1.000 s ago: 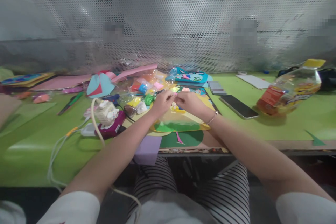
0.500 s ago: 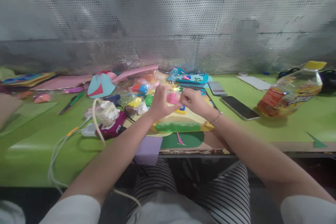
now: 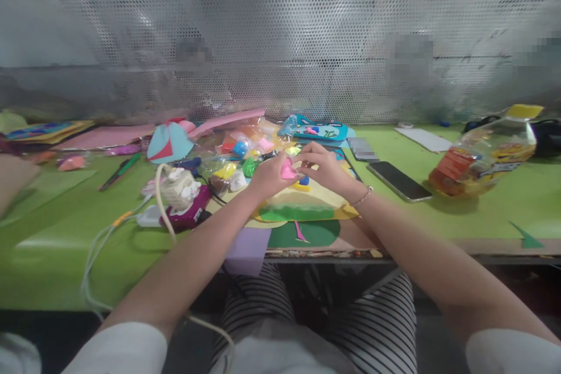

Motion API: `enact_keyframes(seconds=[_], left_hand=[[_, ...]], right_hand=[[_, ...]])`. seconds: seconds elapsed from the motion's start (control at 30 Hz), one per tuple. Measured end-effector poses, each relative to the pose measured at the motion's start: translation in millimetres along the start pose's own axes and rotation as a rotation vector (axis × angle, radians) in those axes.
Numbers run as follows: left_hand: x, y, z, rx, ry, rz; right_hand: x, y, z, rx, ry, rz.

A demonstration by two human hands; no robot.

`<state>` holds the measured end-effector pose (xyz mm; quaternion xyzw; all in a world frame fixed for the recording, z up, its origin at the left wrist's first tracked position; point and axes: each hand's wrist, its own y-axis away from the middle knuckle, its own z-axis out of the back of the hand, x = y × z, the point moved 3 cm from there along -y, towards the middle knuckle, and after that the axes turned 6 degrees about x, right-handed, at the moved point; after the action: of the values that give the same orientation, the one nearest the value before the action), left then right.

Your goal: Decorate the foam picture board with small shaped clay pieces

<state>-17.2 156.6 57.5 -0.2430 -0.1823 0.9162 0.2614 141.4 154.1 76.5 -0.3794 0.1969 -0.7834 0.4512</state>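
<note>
My left hand (image 3: 268, 178) is closed around a small pink lump of clay (image 3: 287, 170). Just to the right, my right hand (image 3: 319, 166) pinches at the same lump with its fingertips. Both hands hover over a yellow craft sheet (image 3: 307, 201) that carries a green strip and small blue and yellow clay shapes. Behind the hands lies a pile of small clear bags of coloured clay (image 3: 239, 152).
A phone (image 3: 398, 180) lies face up to the right, a tilted plastic bottle (image 3: 484, 152) beyond it. On the left sit a purple device with white cable (image 3: 184, 210), a blue-and-red paper cone (image 3: 169, 143) and pink sheets. A perforated metal screen (image 3: 280, 41) closes the back.
A pink clay lump has appeared between my hands. The hands lifted slightly off the sheet and now work the lump together.
</note>
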Motion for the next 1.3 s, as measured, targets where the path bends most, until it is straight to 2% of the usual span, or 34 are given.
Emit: enact_keyframes(seconds=[0.3, 0.43, 0.6, 0.73, 0.97, 1.3], left_hand=[[-4, 2, -3.9, 0.065, -0.005, -0.017], [-3, 0, -1.5, 0.042, 0.02, 0.007], [3, -2, 3.2, -0.035, 0.04, 0.107], [4, -2, 3.6, -0.025, 0.025, 0.142], [6, -3, 2.9, 0.004, -0.025, 0.207], [12, -5, 0.9, 0.042, -0.103, 0.318]], right_hand=[[6, 1, -5, 0.081, 0.06, 0.058], [4, 0, -1, 0.048, 0.025, 0.013], [-6, -1, 12, -0.14, -0.258, -0.214], [-12, -3, 16, -0.212, -0.5, -0.29], [-24, -2, 8, -0.156, -0.499, -0.417], [-19, -1, 6, -0.059, -0.537, -0.372]])
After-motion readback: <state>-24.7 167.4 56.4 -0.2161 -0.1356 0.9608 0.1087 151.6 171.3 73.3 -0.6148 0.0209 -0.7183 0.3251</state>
